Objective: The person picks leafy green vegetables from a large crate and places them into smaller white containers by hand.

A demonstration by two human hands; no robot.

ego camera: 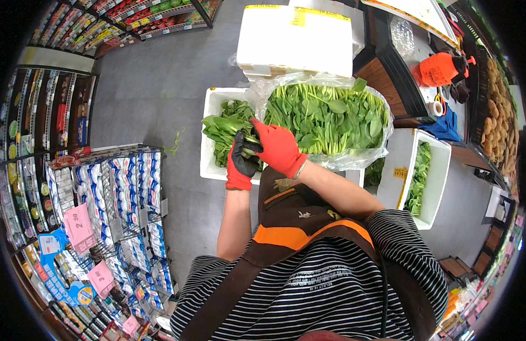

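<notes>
My left hand, in a red glove with a black palm, grips a bunch of leafy greens by the stems. The leaves point left, over a white foam box with more greens in it. My right hand, gloved the same way, closes on the stem end of that bunch from the right; its fingertips are partly hidden. Just beyond my right hand, a plastic-lined container of leafy greens is packed full, its clear plastic liner folded out over the edges.
Stacked white foam boxes stand behind the greens. At right are another foam box holding greens, an orange spray bottle, a tape roll and potatoes. A packed display rack stands left on the grey floor.
</notes>
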